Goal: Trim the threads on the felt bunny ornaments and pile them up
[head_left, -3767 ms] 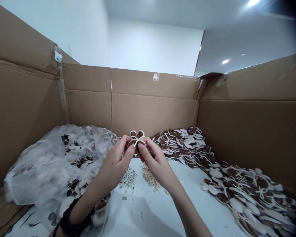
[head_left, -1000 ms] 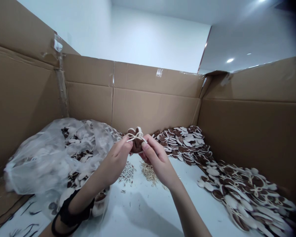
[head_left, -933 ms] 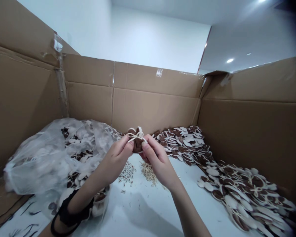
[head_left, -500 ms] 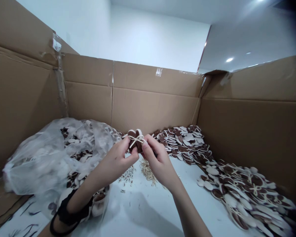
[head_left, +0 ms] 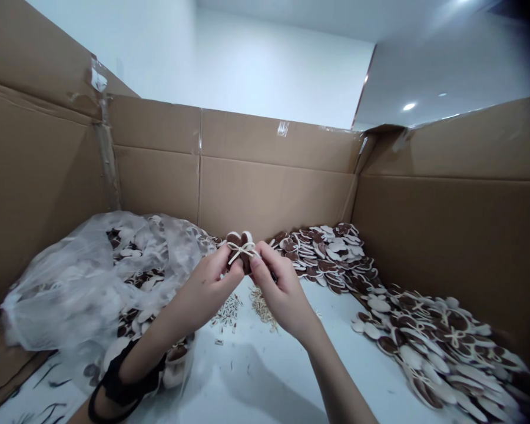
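Observation:
Between my two hands is a brown bunny-ear-shaped fabric piece (head_left: 246, 266) with white fleecy edges and two rounded lobes on top. A cream cord bow (head_left: 242, 249) lies across its front. My left hand (head_left: 209, 282) pinches the piece and the bow at the left side, thumb in front. My right hand (head_left: 282, 288) is closed at the right side, thumb and forefinger on the bow's right end. Fingers behind the piece are hidden. Below the hands lie a small heap of cream cord bits (head_left: 263, 306) and a scatter of small pale pieces (head_left: 228, 311).
Cardboard walls (head_left: 278, 188) enclose the white table (head_left: 247, 383) on three sides. A clear plastic bag (head_left: 62, 306) of similar brown and white pieces lies at the left. Heaps of such pieces (head_left: 327, 253) run along the back right and right wall. Dark thread scraps lie front left.
Both hands and the held piece stay nearly in place, with slight finger movement at the bow. The whole view has shifted a little.

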Demonstrator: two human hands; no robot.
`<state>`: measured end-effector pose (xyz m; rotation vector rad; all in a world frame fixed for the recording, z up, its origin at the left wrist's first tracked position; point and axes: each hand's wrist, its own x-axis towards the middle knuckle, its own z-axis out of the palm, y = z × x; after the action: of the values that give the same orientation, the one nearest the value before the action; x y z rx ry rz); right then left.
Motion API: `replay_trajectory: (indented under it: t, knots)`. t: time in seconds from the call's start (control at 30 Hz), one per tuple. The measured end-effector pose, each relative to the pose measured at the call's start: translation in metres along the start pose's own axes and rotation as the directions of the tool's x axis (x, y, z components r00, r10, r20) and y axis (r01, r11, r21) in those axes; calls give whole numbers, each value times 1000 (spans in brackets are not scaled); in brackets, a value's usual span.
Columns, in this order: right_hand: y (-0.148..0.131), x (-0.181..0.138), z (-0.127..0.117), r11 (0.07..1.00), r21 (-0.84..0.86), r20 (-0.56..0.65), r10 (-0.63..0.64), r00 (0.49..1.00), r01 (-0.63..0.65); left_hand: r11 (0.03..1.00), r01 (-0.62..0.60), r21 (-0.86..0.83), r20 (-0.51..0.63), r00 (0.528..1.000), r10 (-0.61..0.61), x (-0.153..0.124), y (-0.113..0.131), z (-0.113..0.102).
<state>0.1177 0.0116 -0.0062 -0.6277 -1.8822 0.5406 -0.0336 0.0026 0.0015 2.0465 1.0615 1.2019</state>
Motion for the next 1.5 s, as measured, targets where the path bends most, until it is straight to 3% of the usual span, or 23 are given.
replay_trajectory:
  t: [0.2,0.43,0.8,0.93,1.23,1.4,1.5]
  knots:
    - [0,3,0,999,-41,-4,22,1000,-22,998,23,-57,11,1000,-23,-1,2,-1]
    - [1,2,0,998,33,-1,59,998,-59,979,25,-202,47,999,-16,-3,2,0]
    - [0,2,-5,972,217,79,77,994,-93,993,53,-103,-80,995,-62,-3,3,0]
    - [3,4,-7,992,113,44,56,997,-60,996,68,-56,-144,987,-76,-2,3,0]
    - [1,3,-3,992,85,81,88,993,-95,997,21,-72,-102,994,-28,-1,0,-2]
    - [7,7,-13,987,134,-7,94,996,-92,999,38,-12,-68,997,-39,0,3,-3]
    - [11,9,-20,990,101,54,96,994,-101,997,73,15,-35,997,-72,2,2,-2]
